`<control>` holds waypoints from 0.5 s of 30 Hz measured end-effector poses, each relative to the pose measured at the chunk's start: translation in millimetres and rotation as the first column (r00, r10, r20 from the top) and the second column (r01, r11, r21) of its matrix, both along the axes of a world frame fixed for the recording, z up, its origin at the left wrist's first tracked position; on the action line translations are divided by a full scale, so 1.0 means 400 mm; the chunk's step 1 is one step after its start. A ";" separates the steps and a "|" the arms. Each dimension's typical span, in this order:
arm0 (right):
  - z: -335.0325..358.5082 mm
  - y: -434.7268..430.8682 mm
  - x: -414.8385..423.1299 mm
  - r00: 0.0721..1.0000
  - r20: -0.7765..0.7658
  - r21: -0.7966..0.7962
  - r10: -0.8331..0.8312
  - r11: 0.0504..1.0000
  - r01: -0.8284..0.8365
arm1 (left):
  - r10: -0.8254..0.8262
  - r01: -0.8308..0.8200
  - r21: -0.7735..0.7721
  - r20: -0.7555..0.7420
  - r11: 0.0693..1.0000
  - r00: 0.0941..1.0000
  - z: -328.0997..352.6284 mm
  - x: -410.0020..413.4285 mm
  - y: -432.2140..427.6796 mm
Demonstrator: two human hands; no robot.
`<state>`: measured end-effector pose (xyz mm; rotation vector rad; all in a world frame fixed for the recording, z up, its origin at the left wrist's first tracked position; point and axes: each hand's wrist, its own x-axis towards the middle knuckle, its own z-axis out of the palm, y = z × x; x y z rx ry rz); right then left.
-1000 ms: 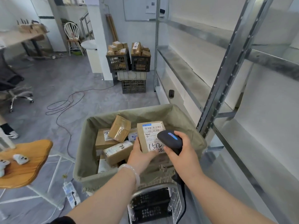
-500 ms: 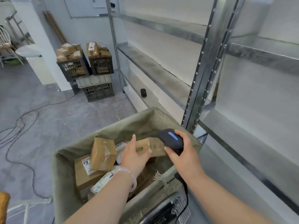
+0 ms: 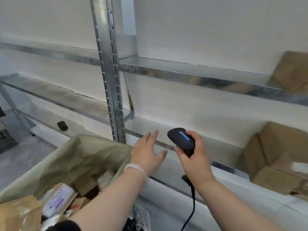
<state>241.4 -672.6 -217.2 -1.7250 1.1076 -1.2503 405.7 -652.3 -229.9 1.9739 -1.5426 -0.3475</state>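
Observation:
My right hand (image 3: pixel 196 160) grips a black handheld scanner (image 3: pixel 181 139) with a lit blue strip, its cable (image 3: pixel 191 207) hanging down. My left hand (image 3: pixel 148 152) is stretched out beside it with its fingers spread, holding nothing, just in front of the edge of a metal shelf (image 3: pixel 160 144). Below left stands a cloth-lined cart bin (image 3: pixel 80 157) with several cardboard parcels (image 3: pixel 56 199) in it. A blurred cardboard box (image 3: pixel 273 157) with a white label lies on the same shelf to the right.
A metal rack upright (image 3: pixel 110 80) rises just behind the bin. Another cardboard box (image 3: pixel 293 72) sits on the upper shelf at far right. A small black object (image 3: pixel 62 125) lies on the low shelf to the left. A wire basket (image 3: pixel 141 219) is under my forearms.
The view has swung right from the bin to the rack. My left hand held a labelled parcel beside the scanner; now it is empty and stretched toward the shelf.

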 end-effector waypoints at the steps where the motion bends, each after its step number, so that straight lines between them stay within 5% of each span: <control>1: 0.013 0.003 -0.055 0.999 0.009 -0.017 -0.035 0.999 0.035 | -0.041 0.041 -0.014 0.021 0.999 0.999 0.017 -0.052 -0.014; 15: 0.179 0.120 -0.895 0.928 0.005 -0.173 -0.374 0.913 0.369 | -0.438 0.452 -0.120 0.123 0.884 0.890 0.247 -0.920 -0.050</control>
